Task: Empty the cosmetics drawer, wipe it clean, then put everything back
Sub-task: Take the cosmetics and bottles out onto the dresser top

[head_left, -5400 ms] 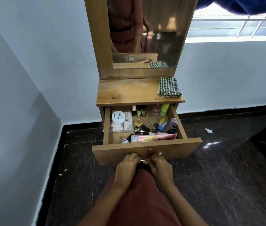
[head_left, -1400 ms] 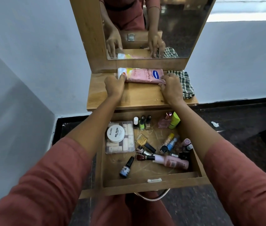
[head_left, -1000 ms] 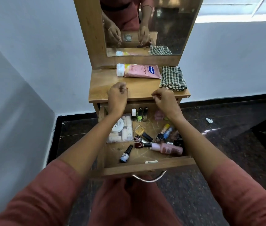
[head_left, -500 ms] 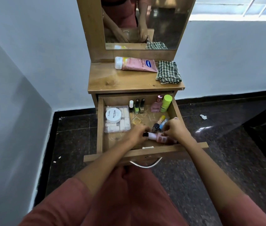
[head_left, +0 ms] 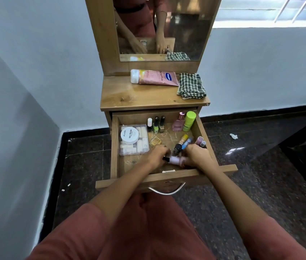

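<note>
Both hands down in the open drawer, left hand and right hand holding the pink bottle lying flat between them; each hand closed on one end

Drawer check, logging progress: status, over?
Both hands, left and right, on pink bottle. Drawer mostly full; lotion tube out. Nothing blocking.

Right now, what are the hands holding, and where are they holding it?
Both hands are on the pink bottle lying in the drawer: the left hand at its black cap end, the right hand at its base end.
</note>
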`<state>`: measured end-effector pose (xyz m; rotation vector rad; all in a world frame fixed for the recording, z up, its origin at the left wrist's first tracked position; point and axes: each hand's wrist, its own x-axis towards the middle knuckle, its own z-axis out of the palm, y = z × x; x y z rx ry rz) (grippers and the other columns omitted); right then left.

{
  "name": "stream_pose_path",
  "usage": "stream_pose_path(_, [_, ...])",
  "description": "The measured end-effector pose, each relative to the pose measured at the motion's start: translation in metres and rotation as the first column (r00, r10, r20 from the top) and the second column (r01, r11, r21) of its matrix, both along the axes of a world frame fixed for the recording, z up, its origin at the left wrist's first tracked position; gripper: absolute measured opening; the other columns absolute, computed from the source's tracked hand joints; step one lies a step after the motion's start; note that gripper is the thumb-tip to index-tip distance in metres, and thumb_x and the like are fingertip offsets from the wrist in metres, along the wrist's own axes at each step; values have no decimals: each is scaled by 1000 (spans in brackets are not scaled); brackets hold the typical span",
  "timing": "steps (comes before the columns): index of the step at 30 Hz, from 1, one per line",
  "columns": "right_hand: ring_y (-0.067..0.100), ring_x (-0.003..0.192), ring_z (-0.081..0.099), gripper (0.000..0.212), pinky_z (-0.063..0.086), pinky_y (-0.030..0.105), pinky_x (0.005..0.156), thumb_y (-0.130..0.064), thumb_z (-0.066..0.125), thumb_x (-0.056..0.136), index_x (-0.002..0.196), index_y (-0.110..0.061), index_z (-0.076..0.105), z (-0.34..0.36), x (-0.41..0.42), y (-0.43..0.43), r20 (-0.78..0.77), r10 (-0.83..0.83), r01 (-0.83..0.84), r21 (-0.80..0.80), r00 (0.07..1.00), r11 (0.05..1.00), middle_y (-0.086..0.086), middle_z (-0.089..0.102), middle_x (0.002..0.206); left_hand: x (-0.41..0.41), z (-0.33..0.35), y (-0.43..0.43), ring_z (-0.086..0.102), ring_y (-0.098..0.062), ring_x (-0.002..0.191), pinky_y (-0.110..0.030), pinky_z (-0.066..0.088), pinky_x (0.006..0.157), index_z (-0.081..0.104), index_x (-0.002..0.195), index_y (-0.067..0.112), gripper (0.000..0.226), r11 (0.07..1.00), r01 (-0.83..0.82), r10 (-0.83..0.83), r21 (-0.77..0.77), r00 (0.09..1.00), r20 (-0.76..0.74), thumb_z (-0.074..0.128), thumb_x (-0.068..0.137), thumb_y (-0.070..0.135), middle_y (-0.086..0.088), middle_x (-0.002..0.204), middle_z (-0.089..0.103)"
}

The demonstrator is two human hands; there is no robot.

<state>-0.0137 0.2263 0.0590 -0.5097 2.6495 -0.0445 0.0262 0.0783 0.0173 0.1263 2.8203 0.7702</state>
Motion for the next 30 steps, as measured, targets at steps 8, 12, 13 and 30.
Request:
stream_pose_path(8, [23, 101, 59, 35, 50, 41, 90, -34, 71, 75, 109, -25, 65, 10, -9, 18, 47, -65, 72, -172, 997, 983, 3, 55, 111, 4, 12, -4, 57, -20, 100, -16, 39, 75, 58, 114, 4, 42, 973, -72, 70, 218, 997, 18, 71, 73, 2, -12, 113, 62])
stream_pose_path(12, [16, 89, 62, 34, 54, 36, 83, -19, 76, 72, 104, -13, 69, 22, -13, 18, 154, -85, 140, -400, 984, 906, 6, 69, 102, 6, 27, -9, 59, -16, 92, -13, 45, 74, 57, 115, 2, 45, 851, -196, 174, 488, 981, 89, 70, 73, -4, -14, 110, 64])
stream_pose_path(13, [16, 90, 62, 34, 53, 34, 84, -13, 76, 72, 105, -9, 68, 27, -12, 16, 185, -91, 169, -468, 979, 868, 7, 70, 101, 7, 31, -10, 61, -16, 91, -16, 48, 77, 56, 117, 3, 47, 797, -231, 200, 557, 973, 117, 69, 73, -6, -13, 110, 65])
stream_pose_path(30, [23, 110, 58, 44, 48, 29, 90, -5, 69, 77, 119, 1, 56, 71, -48, -108, 89, -37, 95, -835, 995, 542, 14, 61, 120, -20, 92, -88, 56, -1, 76, -2, 47, 63, 59, 115, 0, 34, 575, -375, 626, 727, 774, -95, 60, 81, -4, -7, 108, 63])
